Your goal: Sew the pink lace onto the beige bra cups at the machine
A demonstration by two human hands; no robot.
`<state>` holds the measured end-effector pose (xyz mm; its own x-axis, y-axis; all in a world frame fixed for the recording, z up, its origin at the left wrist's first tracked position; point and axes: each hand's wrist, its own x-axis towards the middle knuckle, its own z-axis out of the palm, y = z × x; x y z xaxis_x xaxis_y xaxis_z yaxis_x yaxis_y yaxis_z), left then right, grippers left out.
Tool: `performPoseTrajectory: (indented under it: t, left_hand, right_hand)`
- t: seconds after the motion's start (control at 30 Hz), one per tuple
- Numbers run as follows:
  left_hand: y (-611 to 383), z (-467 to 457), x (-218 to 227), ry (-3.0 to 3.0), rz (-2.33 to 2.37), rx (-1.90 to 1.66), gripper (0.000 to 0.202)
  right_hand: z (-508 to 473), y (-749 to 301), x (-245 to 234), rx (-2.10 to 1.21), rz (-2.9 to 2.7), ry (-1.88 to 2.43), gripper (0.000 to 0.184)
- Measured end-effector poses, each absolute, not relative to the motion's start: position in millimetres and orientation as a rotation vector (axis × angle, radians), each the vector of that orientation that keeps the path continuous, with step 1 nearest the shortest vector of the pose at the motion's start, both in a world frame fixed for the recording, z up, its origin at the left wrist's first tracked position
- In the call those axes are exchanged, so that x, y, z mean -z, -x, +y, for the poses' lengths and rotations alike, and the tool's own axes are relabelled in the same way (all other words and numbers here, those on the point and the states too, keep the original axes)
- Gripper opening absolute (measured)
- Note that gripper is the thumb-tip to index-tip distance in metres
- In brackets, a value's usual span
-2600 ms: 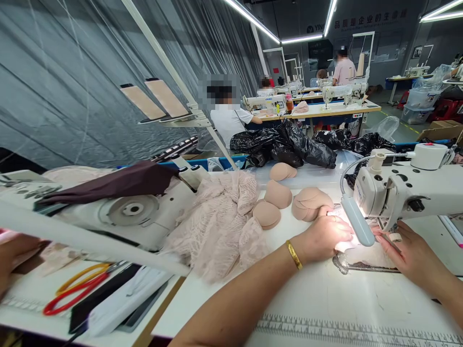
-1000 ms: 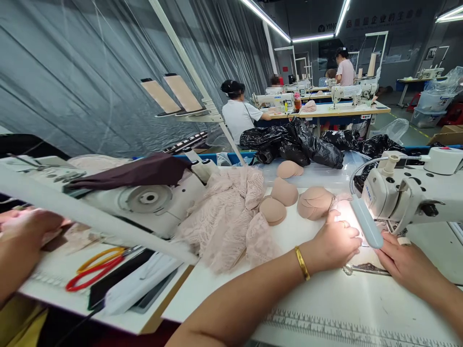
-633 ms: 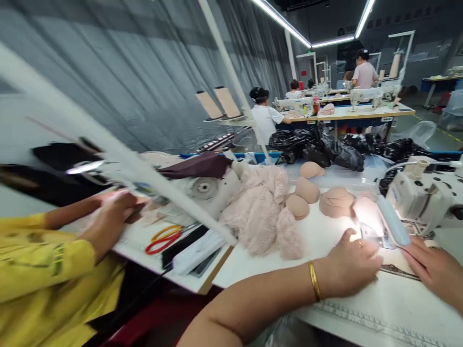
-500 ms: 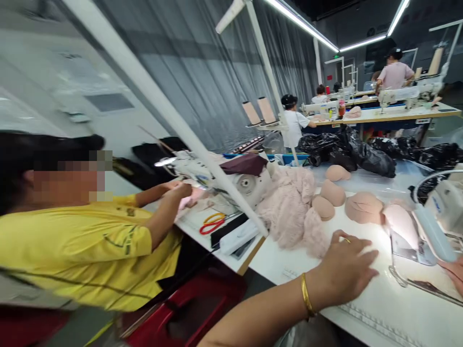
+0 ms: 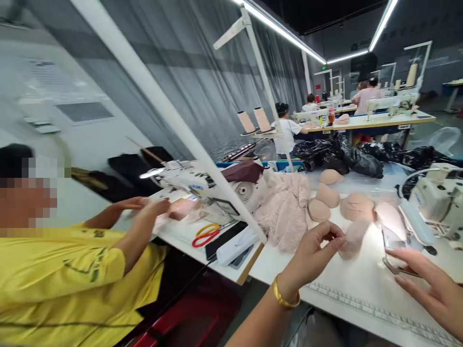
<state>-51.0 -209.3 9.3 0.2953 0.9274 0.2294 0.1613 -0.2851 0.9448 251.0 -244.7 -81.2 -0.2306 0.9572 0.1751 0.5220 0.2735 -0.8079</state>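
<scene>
My left hand (image 5: pixel 318 250), with a gold bangle at the wrist, pinches the edge of a small sheer pink fabric piece (image 5: pixel 355 238) between thumb and fingertips. The piece hangs just above the white table and looks blurred. My right hand (image 5: pixel 428 284) is open at the right, thumb and index finger apart on either side of a small metal part (image 5: pixel 389 266) by the sewing machine's plate. Whether they touch it I cannot tell. Beyond my hands lie several beige moulded bra cups (image 5: pixel 356 207) and a pale pink cup (image 5: pixel 389 219).
A heap of ruffled pink fabric (image 5: pixel 284 212) lies left of the cups. My sewing machine (image 5: pixel 439 202) stands at the right. A slanted white post (image 5: pixel 173 125) crosses the left. A co-worker in yellow (image 5: pixel 72 284) sews there, near red-and-yellow-handled scissors (image 5: pixel 206 235). Black bags (image 5: pixel 325 154) lie behind.
My left hand has gone from spread fingers over the table to pinching the sheer fabric piece. My right hand has come further into view from the right edge. The view has shifted slightly right.
</scene>
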Motion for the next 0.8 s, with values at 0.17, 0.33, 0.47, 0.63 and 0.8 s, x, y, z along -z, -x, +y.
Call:
performPoseTrajectory:
  t: [0.17,0.33,0.47,0.63,0.8]
  left_hand:
    - [25.0,-218.0,-4.6,-1.320,0.747,-0.925,0.034]
    - [19.2,-212.0,30.1,-1.076,0.848,-1.021,0.041]
    - [11.5,-214.2,42.0,-0.823,0.707,-0.764,0.051]
    - [-14.4,-220.5,40.9,-0.705,0.605,-0.670,0.056]
    - [-23.2,-230.6,44.1,-0.744,0.707,-0.944,0.055]
  right_hand:
    - [-249.0,-210.3,52.2,-1.354,-1.429,1.142,0.052]
    - [-254.0,-213.4,44.2,-1.228,-1.306,1.237,0.043]
    - [-257.7,-223.6,40.7,-1.095,-1.457,1.278,0.044]
    - [-259.8,-219.3,43.3,-1.107,-1.650,1.255,0.041]
    - [-260.0,-218.2,54.8,-0.927,-1.594,1.335,0.039]
